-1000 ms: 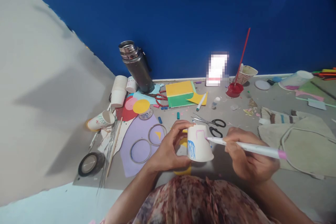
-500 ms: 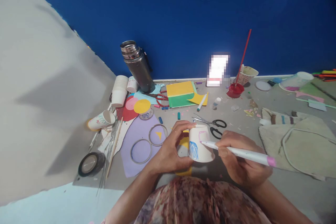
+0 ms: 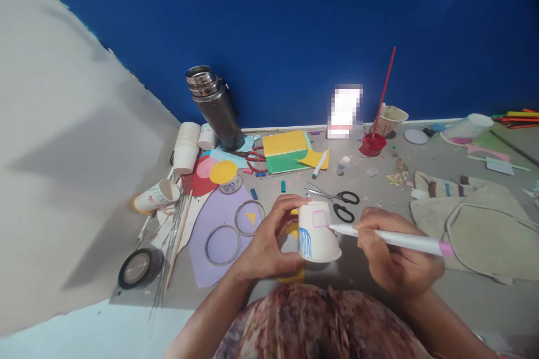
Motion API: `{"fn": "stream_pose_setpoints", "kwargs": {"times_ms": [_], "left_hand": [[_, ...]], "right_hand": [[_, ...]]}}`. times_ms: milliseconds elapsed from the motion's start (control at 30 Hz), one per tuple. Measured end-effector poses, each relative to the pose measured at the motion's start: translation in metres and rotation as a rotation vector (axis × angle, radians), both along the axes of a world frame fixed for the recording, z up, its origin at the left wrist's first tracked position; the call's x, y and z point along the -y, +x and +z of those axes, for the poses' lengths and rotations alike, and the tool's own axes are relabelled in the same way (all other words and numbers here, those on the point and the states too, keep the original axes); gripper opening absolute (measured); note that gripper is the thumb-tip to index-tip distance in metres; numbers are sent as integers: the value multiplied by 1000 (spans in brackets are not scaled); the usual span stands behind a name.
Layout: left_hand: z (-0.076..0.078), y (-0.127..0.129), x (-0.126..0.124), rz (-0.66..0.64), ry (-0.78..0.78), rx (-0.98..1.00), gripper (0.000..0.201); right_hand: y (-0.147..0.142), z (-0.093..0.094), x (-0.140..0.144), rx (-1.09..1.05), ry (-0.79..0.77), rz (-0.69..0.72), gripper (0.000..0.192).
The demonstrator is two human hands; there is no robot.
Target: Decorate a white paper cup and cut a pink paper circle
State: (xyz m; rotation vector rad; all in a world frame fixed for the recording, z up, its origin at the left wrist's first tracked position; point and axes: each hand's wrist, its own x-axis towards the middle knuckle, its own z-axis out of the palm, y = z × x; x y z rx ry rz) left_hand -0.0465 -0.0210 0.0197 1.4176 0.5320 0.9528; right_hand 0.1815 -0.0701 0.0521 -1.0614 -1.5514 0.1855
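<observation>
Drawing: the cup [image 3: 319,233] is held upside down above the grey floor, in front of the person's lap, with a pink square on its side and a blue scribble lower left.
Left hand: the left hand [image 3: 269,241] is clasped round the cup, thumb on the raised base, fingers under the rim.
Right hand: the right hand [image 3: 389,252] is closed on the marker [image 3: 391,239], white with a pink end, tip just right of the pink square.
Change: a second ago the pink mark was an open bracket with the tip at its right edge; half a second ago the tip sat lower, near the blue scribble; now the outline reads as a closed square and the tip is off to its right, close to the cup wall. The cup has turned slightly in the left hand.
Meaning: the square's outline looks complete, in my judgement.
Around: scissors [image 3: 339,205] lie just behind the cup; two rings [image 3: 236,227] rest on purple paper [image 3: 210,235] to the left; a tape roll [image 3: 138,267] lies further left; a flask [image 3: 214,106] stands by the blue wall; a red paint pot [image 3: 371,144] holds a stick; a cloth bag [image 3: 475,230] lies to the right.
In the way: nothing lies between marker and cup; the scissors are near but apart.
</observation>
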Motion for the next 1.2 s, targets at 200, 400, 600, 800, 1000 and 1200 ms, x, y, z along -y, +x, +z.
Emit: {"fn": "stream_pose_setpoints", "kwargs": {"times_ms": [200,400,600,800,1000,1200], "left_hand": [[-1,1,0,-24,1,-5,83],[-1,2,-1,-25,-11,-6,82],[-1,2,-1,-4,27,-25,82],[-1,3,-1,-12,35,-46,79],[2,4,0,-4,96,-98,77],[0,4,0,5,100,-101,77]], "right_hand": [[-1,-2,-3,-76,51,-35,17],[0,-1,-3,-65,25,-27,19],[0,0,-2,-55,-3,6,19],[2,-3,-4,-70,40,8,17],[-3,4,-6,5,63,39,19],[-9,16,-11,46,70,84,16]]}}
